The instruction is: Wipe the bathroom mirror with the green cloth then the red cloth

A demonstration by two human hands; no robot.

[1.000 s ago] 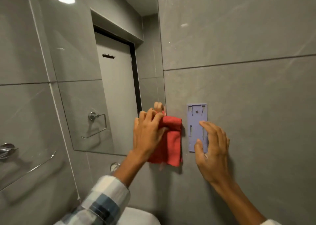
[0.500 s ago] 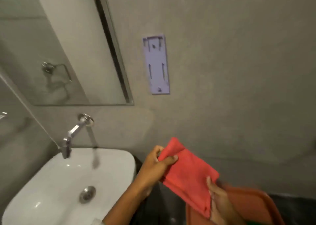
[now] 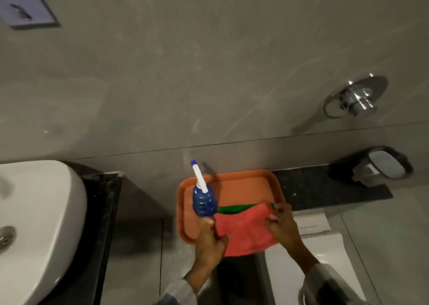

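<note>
The red cloth (image 3: 243, 229) lies spread over the front of an orange tray (image 3: 234, 183), held at both sides. My left hand (image 3: 210, 242) pinches its left edge and my right hand (image 3: 282, 225) grips its right corner. A strip of the green cloth (image 3: 234, 208) shows in the tray just behind the red one. A blue spray bottle (image 3: 204, 200) with a white nozzle stands at the tray's left side, right above my left hand. The mirror is out of view.
A white sink (image 3: 39, 212) on a dark counter sits at the left. A toilet tank (image 3: 315, 235) is below the tray at the right. A chrome flush valve (image 3: 356, 99) and a soap holder (image 3: 383, 166) are on the grey wall, and a purple wall plate (image 3: 25, 3) is top left.
My view dropped from the mirror down to the tray. The red cloth came off the mirror edge, was carried down in both hands, and now rests over the tray.
</note>
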